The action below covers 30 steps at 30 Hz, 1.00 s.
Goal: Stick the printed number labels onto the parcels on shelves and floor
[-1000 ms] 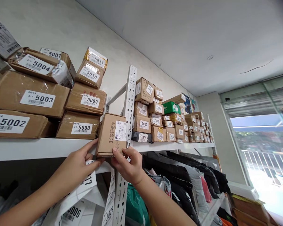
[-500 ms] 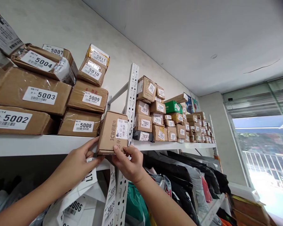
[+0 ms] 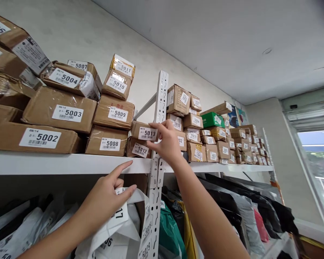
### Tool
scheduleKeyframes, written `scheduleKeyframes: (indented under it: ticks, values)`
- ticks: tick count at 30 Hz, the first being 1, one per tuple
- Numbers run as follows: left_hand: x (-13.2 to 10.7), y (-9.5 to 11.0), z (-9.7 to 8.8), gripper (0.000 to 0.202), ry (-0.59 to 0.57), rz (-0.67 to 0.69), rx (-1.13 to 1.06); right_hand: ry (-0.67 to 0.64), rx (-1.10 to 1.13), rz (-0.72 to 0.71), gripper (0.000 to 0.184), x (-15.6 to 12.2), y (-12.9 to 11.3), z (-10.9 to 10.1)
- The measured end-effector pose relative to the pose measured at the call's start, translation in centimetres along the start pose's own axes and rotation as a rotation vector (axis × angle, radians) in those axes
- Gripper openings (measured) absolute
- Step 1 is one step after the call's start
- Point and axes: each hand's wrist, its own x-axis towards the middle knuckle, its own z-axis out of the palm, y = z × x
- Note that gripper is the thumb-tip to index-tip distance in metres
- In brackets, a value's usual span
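A small brown box labelled 5013 (image 3: pixel 143 131) lies on top of box 5012 (image 3: pixel 136 148) on the white upper shelf (image 3: pixel 70 163), right beside the perforated upright post (image 3: pixel 161 104). My right hand (image 3: pixel 166 142) is raised to it, fingers closed round the box's right end. My left hand (image 3: pixel 105 201) is lower, under the shelf's front edge. Its fingers are stretched out, the index finger reaching the shelf edge and the thumb on a white poly bag (image 3: pixel 118 226) with a label ending in 17.
Taped cartons 5002 (image 3: pixel 35 138), 5003 (image 3: pixel 61 109), 5008 (image 3: pixel 106 142) and 5009 (image 3: pixel 113 112) fill the shelf to the left. Several small boxes (image 3: pixel 216 138) are stacked to the right of the post. Black, grey, green and white poly bags (image 3: pixel 232 205) crowd the shelf below. A bright window is at far right.
The brown box that both hands held upright at the shelf edge is gone from there. Box 5013 now lies flat on 5012 under my right hand. My left hand has dropped away.
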Motion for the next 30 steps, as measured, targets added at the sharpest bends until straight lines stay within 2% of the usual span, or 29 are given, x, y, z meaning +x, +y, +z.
scheduleKeyframes:
  ticks: [2,5,7,10,12,13,15,17,18,20,23,24,25,28,29,30]
  values:
    - [-0.3,0.2,0.1,0.067,-0.008,-0.005,-0.003,-0.085,-0.071,-0.003,0.050,1.5,1.1,0.5]
    - [-0.6,-0.2,0.3,0.065,-0.013,0.015,0.010,-0.194,-0.222,-0.086,0.052,2.8,2.4,1.5]
    - [-0.9,-0.9,0.5,0.064,-0.006,0.030,0.005,-0.199,-0.255,-0.126,0.060,2.7,2.4,1.8]
    - [-2.2,-2.3,0.6,0.061,0.061,0.019,-0.030,-0.074,-0.129,-0.125,0.068,-0.1,0.8,1.5]
    - [-3.5,-3.4,0.7,0.053,0.159,-0.019,-0.069,-0.044,0.103,-0.062,0.053,-4.2,-1.3,1.0]
    - [-4.2,-4.0,0.8,0.049,0.209,-0.048,-0.100,-0.130,0.261,0.015,0.044,-6.6,-2.4,0.9]
    - [-5.6,-5.1,1.3,0.044,0.300,-0.123,-0.186,-0.457,0.598,0.264,0.044,-11.9,-4.5,0.9]
    - [-6.7,-6.1,2.1,0.042,0.374,-0.210,-0.299,-0.559,0.869,0.480,0.048,-16.6,-6.1,1.4]
    - [-7.1,-6.7,2.7,0.042,0.409,-0.252,-0.350,-0.539,0.985,0.592,0.049,-18.6,-6.7,1.7]
    - [-7.9,-7.8,3.7,0.043,0.476,-0.313,-0.418,-0.416,1.176,0.800,0.048,-21.6,-7.4,2.7]
    - [-8.9,-9.2,4.7,0.043,0.528,-0.360,-0.410,-0.244,1.344,1.018,0.034,-24.2,-7.7,4.0]
    - [-9.3,-9.5,4.9,0.041,0.464,-0.363,-0.379,-0.204,1.350,1.062,0.030,-24.8,-7.7,4.4]
    - [-9.8,-9.8,4.9,0.038,0.335,-0.351,-0.340,-0.165,1.335,1.097,0.027,-25.3,-7.7,4.6]
    - [-11.9,-10.2,4.7,0.027,-0.211,-0.254,-0.198,-0.063,1.232,1.132,0.023,-27.0,-8.0,4.9]
    - [-12.7,-10.4,4.8,0.027,-0.301,-0.237,-0.165,-0.035,1.190,1.119,0.022,-27.6,-8.3,4.9]
    - [-13.6,-10.5,4.9,0.029,-0.306,-0.249,-0.151,0.000,1.143,1.101,0.022,-28.3,-8.7,5.0]
